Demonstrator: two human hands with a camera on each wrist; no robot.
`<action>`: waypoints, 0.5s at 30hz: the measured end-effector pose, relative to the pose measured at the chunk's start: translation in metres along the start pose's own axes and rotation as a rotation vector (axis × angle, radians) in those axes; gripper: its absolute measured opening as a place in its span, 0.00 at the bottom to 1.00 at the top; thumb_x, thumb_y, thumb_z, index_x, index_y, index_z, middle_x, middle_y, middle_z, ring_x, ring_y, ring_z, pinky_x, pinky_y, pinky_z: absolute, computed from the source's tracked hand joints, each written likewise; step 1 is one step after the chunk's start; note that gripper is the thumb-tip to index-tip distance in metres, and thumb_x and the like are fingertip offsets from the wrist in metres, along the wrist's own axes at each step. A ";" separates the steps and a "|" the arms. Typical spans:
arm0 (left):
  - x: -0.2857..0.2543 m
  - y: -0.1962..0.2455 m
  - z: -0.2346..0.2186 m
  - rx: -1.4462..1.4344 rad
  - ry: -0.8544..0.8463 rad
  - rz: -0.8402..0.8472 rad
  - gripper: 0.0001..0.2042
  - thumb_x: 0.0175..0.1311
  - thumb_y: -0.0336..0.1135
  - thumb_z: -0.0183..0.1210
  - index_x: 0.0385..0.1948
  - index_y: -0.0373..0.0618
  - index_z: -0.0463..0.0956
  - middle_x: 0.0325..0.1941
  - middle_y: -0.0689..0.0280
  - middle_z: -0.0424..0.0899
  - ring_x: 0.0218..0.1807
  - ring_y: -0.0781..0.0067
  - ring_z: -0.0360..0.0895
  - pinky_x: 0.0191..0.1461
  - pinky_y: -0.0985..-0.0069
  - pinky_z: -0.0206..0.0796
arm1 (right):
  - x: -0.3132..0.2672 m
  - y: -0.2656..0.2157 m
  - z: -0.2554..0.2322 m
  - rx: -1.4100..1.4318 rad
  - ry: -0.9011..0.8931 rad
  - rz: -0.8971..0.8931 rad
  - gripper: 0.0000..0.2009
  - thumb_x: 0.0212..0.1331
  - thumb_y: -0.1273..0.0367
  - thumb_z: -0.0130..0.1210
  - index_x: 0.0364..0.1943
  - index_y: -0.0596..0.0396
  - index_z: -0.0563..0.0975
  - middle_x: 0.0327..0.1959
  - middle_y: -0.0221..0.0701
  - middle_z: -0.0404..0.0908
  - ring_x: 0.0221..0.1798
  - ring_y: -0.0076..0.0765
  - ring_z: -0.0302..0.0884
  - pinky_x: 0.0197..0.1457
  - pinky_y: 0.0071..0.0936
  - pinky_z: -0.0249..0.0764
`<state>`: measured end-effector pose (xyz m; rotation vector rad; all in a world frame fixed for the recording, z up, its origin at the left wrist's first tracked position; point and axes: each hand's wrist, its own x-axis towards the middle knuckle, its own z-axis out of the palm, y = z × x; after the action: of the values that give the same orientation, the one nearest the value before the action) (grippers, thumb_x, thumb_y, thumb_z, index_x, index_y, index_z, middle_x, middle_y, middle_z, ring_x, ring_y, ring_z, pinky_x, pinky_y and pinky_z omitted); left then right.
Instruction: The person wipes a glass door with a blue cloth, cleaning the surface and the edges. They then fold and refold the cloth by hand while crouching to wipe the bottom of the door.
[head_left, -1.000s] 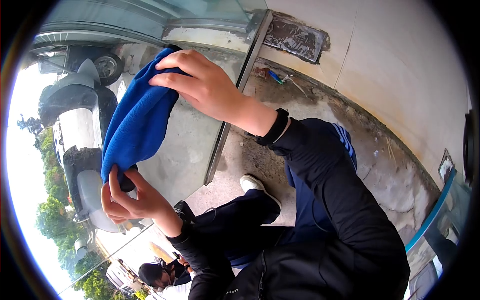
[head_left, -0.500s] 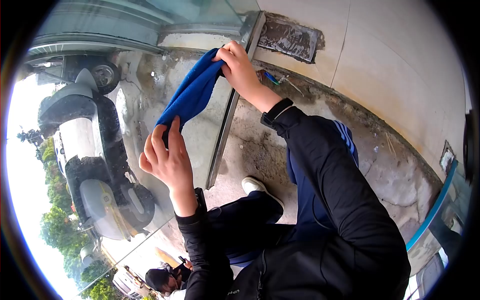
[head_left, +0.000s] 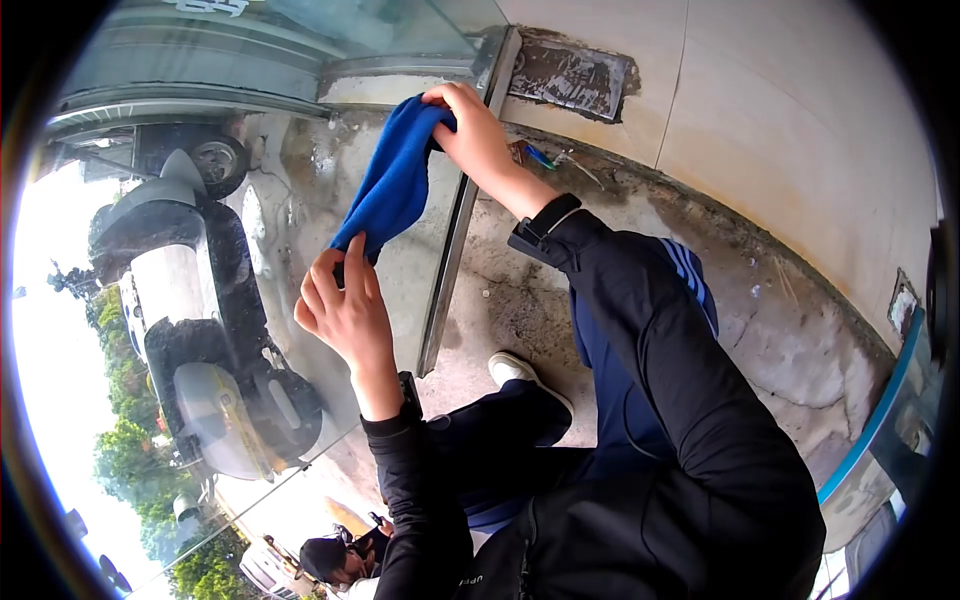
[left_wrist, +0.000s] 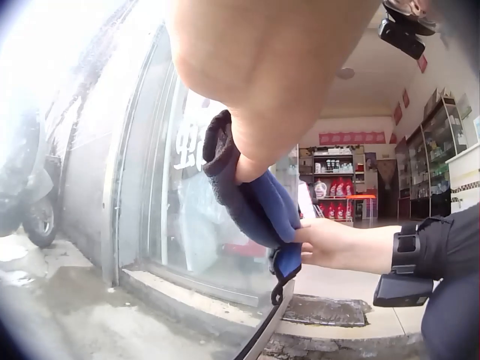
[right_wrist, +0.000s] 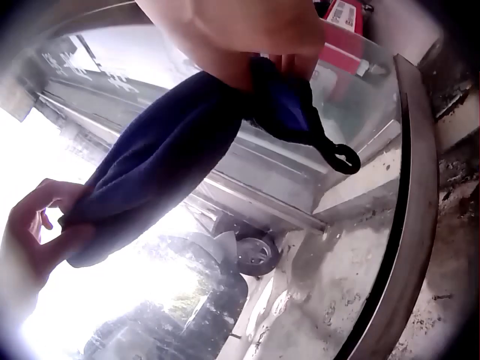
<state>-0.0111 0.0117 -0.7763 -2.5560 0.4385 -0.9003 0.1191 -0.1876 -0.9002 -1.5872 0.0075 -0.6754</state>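
Observation:
A blue cloth (head_left: 392, 185) with a black side is stretched slantwise between my two hands. My right hand (head_left: 472, 135) pinches its upper end between thumb and fingers. At the lower end, my left hand (head_left: 345, 310) holds the cloth by its edge. In the right wrist view a black loop (right_wrist: 345, 159) hangs from the end beside my right hand, and the blue folds run down to my left hand (right_wrist: 37, 232). The left wrist view shows the cloth's thick black edge (left_wrist: 221, 150) under my near hand. In the head view the cloth overlaps a glass panel.
The glass panel (head_left: 400, 280) has a metal edge strip (head_left: 445, 280). A scooter (head_left: 195, 300) shows through the glass. Another person (head_left: 335, 562) is at the bottom. Shelves with red bottles (left_wrist: 337, 187) stand inside the shop. A worn step plate (head_left: 570, 80) lies near the wall.
Both hands and the cloth have shifted right in the head view and look smaller than a second ago. My left hand has moved upward. In the last half second they shifted only slightly.

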 end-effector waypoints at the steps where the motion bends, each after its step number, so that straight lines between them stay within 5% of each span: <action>1: -0.001 -0.006 -0.002 0.009 0.038 -0.008 0.16 0.61 0.37 0.68 0.50 0.69 0.85 0.46 0.80 0.78 0.51 0.75 0.76 0.55 0.70 0.56 | 0.008 -0.019 -0.002 0.028 -0.002 -0.098 0.19 0.57 0.81 0.61 0.54 0.51 0.78 0.51 0.35 0.81 0.55 0.43 0.82 0.57 0.38 0.79; 6: -0.007 -0.028 -0.024 0.107 0.254 -0.147 0.12 0.59 0.39 0.70 0.45 0.69 0.89 0.43 0.79 0.80 0.45 0.76 0.75 0.50 0.70 0.55 | 0.027 -0.101 -0.008 0.119 -0.188 -0.425 0.27 0.65 0.76 0.58 0.70 0.42 0.72 0.73 0.34 0.71 0.70 0.46 0.75 0.69 0.39 0.77; 8: -0.008 -0.030 -0.034 0.113 0.231 -0.176 0.13 0.59 0.39 0.71 0.46 0.69 0.89 0.44 0.78 0.80 0.46 0.75 0.75 0.50 0.69 0.56 | 0.016 -0.093 0.004 0.001 -0.196 -0.488 0.34 0.65 0.70 0.61 0.77 0.44 0.63 0.81 0.35 0.58 0.80 0.47 0.60 0.78 0.42 0.67; 15: 0.001 -0.021 -0.028 0.094 0.151 -0.078 0.14 0.65 0.38 0.67 0.51 0.69 0.87 0.48 0.78 0.80 0.49 0.74 0.75 0.56 0.69 0.58 | 0.001 -0.052 0.006 -0.283 -0.147 -0.391 0.40 0.69 0.61 0.60 0.81 0.51 0.52 0.84 0.45 0.48 0.82 0.53 0.55 0.80 0.45 0.62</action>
<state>-0.0251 0.0222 -0.7467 -2.4440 0.3329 -1.1208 0.1027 -0.1742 -0.8519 -1.9320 -0.3363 -0.8864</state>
